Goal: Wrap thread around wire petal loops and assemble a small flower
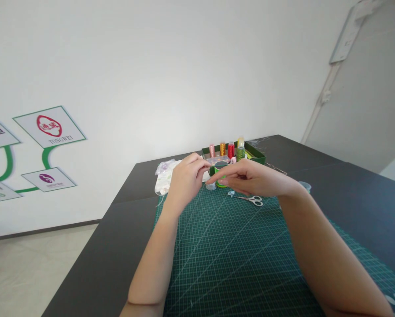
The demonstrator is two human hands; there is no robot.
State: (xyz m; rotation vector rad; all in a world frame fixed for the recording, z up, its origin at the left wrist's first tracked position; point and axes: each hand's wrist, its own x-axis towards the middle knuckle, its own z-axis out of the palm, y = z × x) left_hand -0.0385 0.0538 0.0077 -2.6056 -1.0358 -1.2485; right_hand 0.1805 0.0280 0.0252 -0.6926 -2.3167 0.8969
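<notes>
My left hand is raised over the far part of the green cutting mat, thumb and fingertips pinched together. Whatever lies in that pinch is too small to make out. Across from it is my right hand, its index finger reaching toward the left hand and the other fingers curled in by the thumb. A thin dark line seems to run between the two hands, but I cannot tell what it is. Just behind the hands stands a bright green spool, partly covered. White-handled scissors lie on the mat below my right hand.
A dark green box at the back holds several thread spools, among them a red spool. A small clear jar is near the left hand. White cloth lies at left, a clear cup at right. Black tabletop surrounds the mat.
</notes>
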